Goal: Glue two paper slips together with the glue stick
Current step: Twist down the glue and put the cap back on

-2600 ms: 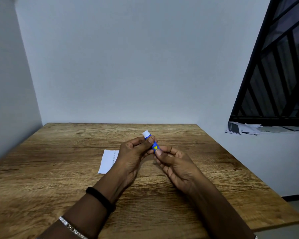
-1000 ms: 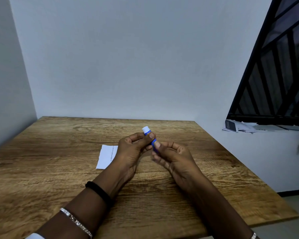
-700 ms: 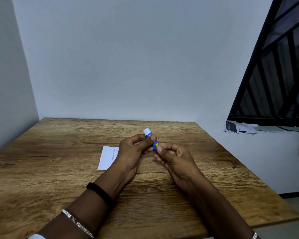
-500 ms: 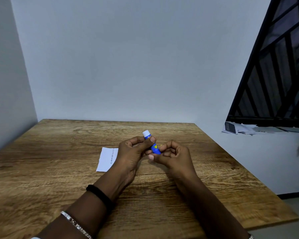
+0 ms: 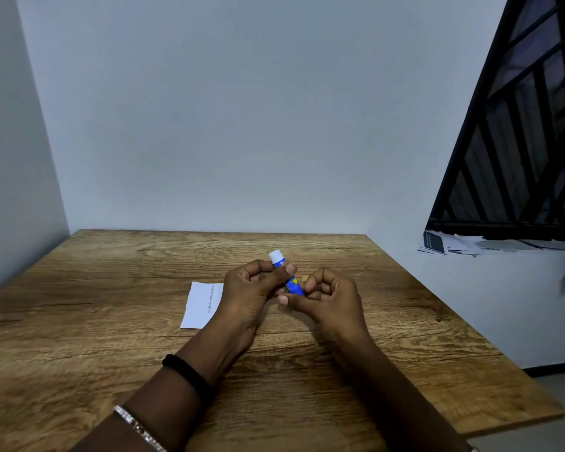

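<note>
A small blue glue stick (image 5: pixel 291 282) with a white end points up and away above the middle of the wooden table (image 5: pixel 111 337). My left hand (image 5: pixel 252 295) pinches its upper part between thumb and fingers. My right hand (image 5: pixel 330 298) curls around its lower end with the fingers closed on it. A white paper slip (image 5: pixel 201 305) with a line of print lies flat on the table just left of my left hand, partly hidden by it. I see only that one slip.
Grey walls close the table at the back and left. The table's right edge drops to the floor. A ledge (image 5: pixel 503 252) at the right under a barred window holds loose papers and a dark booklet (image 5: pixel 434 243).
My right hand has turned and curled its fingers around the stick's lower end. The left hand keeps its pinch, and the stick and the slip stay where they were.
</note>
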